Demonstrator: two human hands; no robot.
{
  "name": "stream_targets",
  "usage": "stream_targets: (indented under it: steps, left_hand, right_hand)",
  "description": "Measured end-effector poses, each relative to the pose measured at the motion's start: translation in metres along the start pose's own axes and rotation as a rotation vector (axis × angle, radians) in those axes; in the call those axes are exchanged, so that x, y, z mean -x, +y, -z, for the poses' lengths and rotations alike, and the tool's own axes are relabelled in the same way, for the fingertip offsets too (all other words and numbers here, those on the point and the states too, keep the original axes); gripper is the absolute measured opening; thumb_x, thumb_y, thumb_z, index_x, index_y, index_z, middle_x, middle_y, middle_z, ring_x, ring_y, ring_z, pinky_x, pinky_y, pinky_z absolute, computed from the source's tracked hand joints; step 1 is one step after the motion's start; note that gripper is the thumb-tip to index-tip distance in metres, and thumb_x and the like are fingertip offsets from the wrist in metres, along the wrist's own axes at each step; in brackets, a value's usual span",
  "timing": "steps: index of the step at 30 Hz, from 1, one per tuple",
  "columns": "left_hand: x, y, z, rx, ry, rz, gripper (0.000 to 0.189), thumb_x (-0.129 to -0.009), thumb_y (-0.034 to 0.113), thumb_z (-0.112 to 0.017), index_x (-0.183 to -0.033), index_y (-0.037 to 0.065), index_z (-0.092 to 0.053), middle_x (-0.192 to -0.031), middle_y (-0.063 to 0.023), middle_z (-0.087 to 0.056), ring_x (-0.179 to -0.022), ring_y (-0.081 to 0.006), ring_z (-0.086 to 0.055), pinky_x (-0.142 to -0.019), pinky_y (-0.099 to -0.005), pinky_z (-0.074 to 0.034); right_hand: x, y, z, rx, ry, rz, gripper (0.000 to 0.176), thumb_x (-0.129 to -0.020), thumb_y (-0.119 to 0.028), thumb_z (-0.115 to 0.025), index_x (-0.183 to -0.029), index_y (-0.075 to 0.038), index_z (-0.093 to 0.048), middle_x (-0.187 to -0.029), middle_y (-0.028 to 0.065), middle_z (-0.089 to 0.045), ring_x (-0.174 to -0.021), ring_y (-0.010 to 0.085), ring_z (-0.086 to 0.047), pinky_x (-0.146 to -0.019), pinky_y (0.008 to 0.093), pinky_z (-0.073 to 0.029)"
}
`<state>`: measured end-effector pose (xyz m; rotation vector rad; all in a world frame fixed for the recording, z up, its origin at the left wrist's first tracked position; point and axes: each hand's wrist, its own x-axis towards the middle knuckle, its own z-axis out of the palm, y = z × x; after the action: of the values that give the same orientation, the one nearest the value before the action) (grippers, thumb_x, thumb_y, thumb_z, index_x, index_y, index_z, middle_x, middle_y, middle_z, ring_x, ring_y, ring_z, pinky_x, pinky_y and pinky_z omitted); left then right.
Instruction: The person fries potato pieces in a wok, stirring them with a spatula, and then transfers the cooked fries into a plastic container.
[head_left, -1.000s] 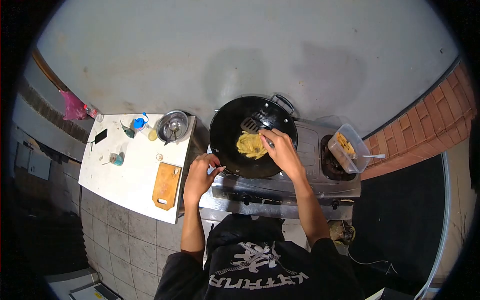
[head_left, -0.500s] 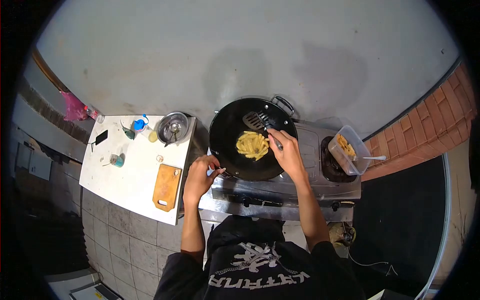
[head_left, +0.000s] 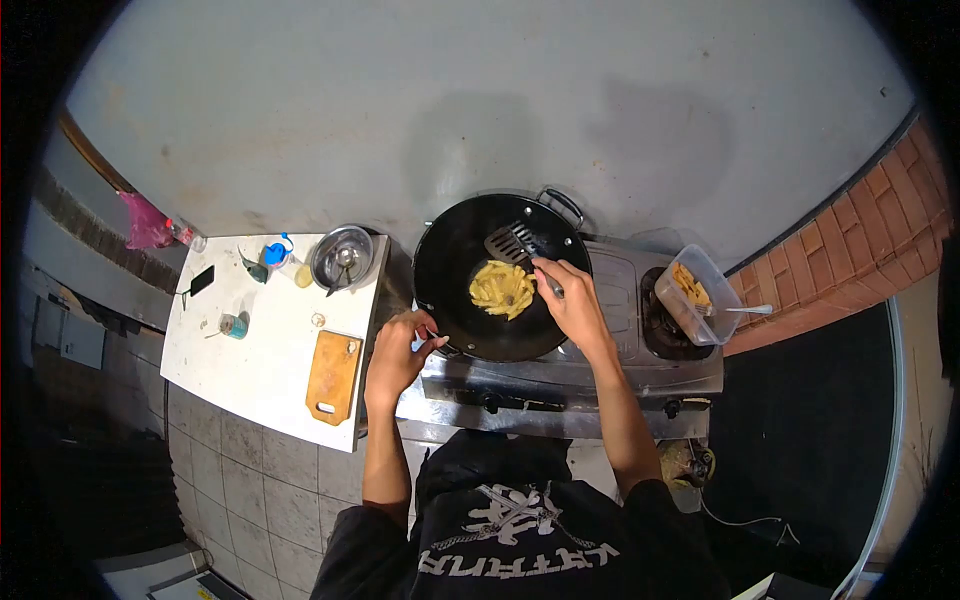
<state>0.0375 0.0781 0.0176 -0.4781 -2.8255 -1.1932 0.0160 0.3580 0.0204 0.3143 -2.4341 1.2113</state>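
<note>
We're apparently frying yellow strips (head_left: pixel 500 291), our right hand (head_left: pixel 570 302) gripping the spatula (head_left: pixel 509 244), our left hand (head_left: pixel 398 355) pinching the wok (head_left: pixel 447 248) at its edge, and turning them next would need it steady.

Rear wall (head_left: pixel 330 90): grey, smooth, with scattered dark specks and brownish stains near its lower part. Two soft shadows fall across it. Right side: reddish brickwork (head_left: pixel 865 235), joints visible; below it, a black surface (head_left: pixel 800 410), material undetermined. Furniture: white-topped table (head_left: pixel 260 370), left, set along the rear wall. Floor (head_left: pixel 240 465): grey tiles, joints darkened. Far left of the room poorly lit.
</note>
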Motion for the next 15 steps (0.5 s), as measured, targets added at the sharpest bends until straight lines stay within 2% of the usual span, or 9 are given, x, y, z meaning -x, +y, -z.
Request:
stream_targets:
  steps: [5, 7, 9, 11, 13, 15]
  left_hand:
    - [0.0, 0.0, -0.001, -0.007, 0.009, -0.01, 0.025, -0.075, 0.012, -0.083, -0.087, 0.001, -0.065, -0.076, -0.0147, -0.062, -0.076, -0.0343, -0.061, -0.069, -0.0446, -0.047]
    - [0.0, -0.001, -0.002, -0.02, 0.026, -0.02, 0.027, -0.072, 0.011, -0.085, -0.087, 0.001, -0.065, -0.073, -0.012, -0.06, -0.069, -0.0278, -0.06, -0.066, -0.0398, -0.047]
    - [0.0, -0.002, -0.002, -0.023, 0.025, -0.015, 0.027, -0.072, 0.011, -0.085, -0.087, 0.001, -0.065, -0.072, -0.0119, -0.06, -0.069, -0.0273, -0.059, -0.065, -0.0395, -0.047]
    - [0.001, -0.002, -0.001, -0.027, 0.026, -0.008, 0.027, -0.072, 0.011, -0.085, -0.087, 0.001, -0.065, -0.072, -0.0118, -0.059, -0.068, -0.0268, -0.059, -0.064, -0.0392, -0.047]
    - [0.001, 0.0, 0.0, -0.001, 0.0, 0.029, 0.026, -0.075, 0.014, -0.083, -0.087, 0.001, -0.065, -0.075, -0.0146, -0.061, -0.076, -0.0344, -0.06, -0.068, -0.0447, -0.047]
    - [0.0, 0.001, 0.0, 0.003, -0.005, 0.034, 0.025, -0.075, 0.013, -0.083, -0.087, 0.001, -0.065, -0.075, -0.0146, -0.061, -0.076, -0.0344, -0.06, -0.068, -0.0447, -0.047]
  right_hand:
    - [0.001, -0.007, 0.014, 0.004, -0.014, -0.025, 0.021, -0.093, -0.005, -0.065, -0.112, 0.005, -0.067, -0.098, 0.0216, -0.069, -0.088, 0.0391, -0.067, -0.077, 0.0383, -0.052]
    - [0.001, -0.012, 0.022, -0.001, 0.009, -0.039, 0.021, -0.093, -0.005, -0.065, -0.112, 0.005, -0.067, -0.098, 0.0213, -0.069, -0.088, 0.0381, -0.068, -0.077, 0.0377, -0.051]
    - [0.002, -0.014, 0.03, 0.016, 0.036, -0.024, 0.02, -0.093, -0.006, -0.065, -0.11, 0.005, -0.068, -0.098, 0.021, -0.069, -0.088, 0.0373, -0.068, -0.077, 0.037, -0.052]
    - [0.003, -0.016, 0.04, 0.065, 0.008, -0.01, 0.024, -0.092, -0.007, -0.066, -0.113, 0.004, -0.068, -0.1, 0.0223, -0.069, -0.088, 0.0407, -0.067, -0.073, 0.0419, -0.053]
    - [0.006, -0.016, 0.044, 0.107, 0.013, 0.011, 0.024, -0.093, -0.009, -0.066, -0.113, 0.004, -0.068, -0.099, 0.0227, -0.069, -0.087, 0.041, -0.067, -0.073, 0.0424, -0.053]
    - [0.009, -0.016, 0.045, 0.178, -0.002, -0.001, 0.023, -0.093, -0.009, -0.066, -0.112, 0.004, -0.068, -0.097, 0.0231, -0.069, -0.085, 0.041, -0.068, -0.073, 0.0432, -0.053]
